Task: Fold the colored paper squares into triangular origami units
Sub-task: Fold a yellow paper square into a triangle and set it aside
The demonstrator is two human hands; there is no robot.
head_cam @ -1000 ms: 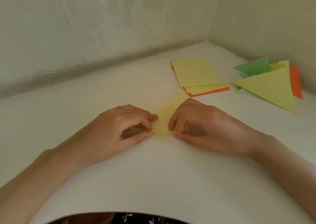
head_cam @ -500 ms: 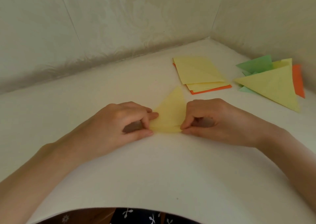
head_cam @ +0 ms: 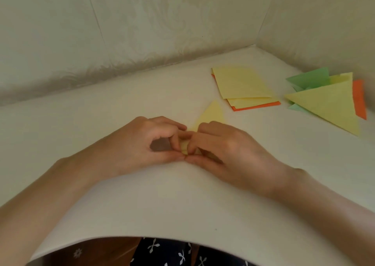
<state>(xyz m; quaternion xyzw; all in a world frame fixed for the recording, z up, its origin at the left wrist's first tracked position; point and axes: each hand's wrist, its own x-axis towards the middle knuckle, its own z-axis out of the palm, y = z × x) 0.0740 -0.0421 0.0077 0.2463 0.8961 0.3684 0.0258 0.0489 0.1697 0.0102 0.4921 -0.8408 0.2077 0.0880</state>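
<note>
Yellow folded paper lies on the white table between and partly under both hands, its pointed tip sticking out beyond the knuckles; the left hand and right hand meet thumb to thumb, fingers curled, pinching its near edge; a stack of yellow and orange squares sits farther right; folded yellow, green and orange triangles lie near the wall.
</note>
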